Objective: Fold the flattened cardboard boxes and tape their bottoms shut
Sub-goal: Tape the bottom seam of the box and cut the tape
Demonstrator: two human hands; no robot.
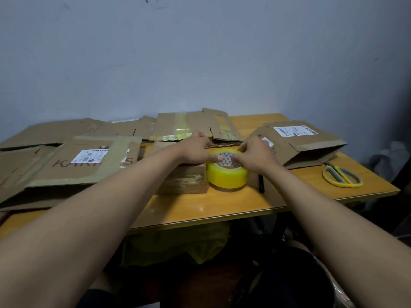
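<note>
Yellow tape roll (pixel 227 172) lies flat on the desk (pixel 222 207), mid-centre, touching the right side of a small folded box (pixel 184 178). Both hands on the roll: left hand (pixel 195 151) grips its left top edge, thumb over the rim; right hand (pixel 255 155) has fingers curled on the top right, pinching at the core. Flattened boxes: labelled one (pixel 86 162) at left, a taped one (pixel 178 127) far centre, another (pixel 298 143) at right. Yellow scissors (pixel 342 176) lie near the right edge. Black pen (pixel 261 184) just right of the roll.
</note>
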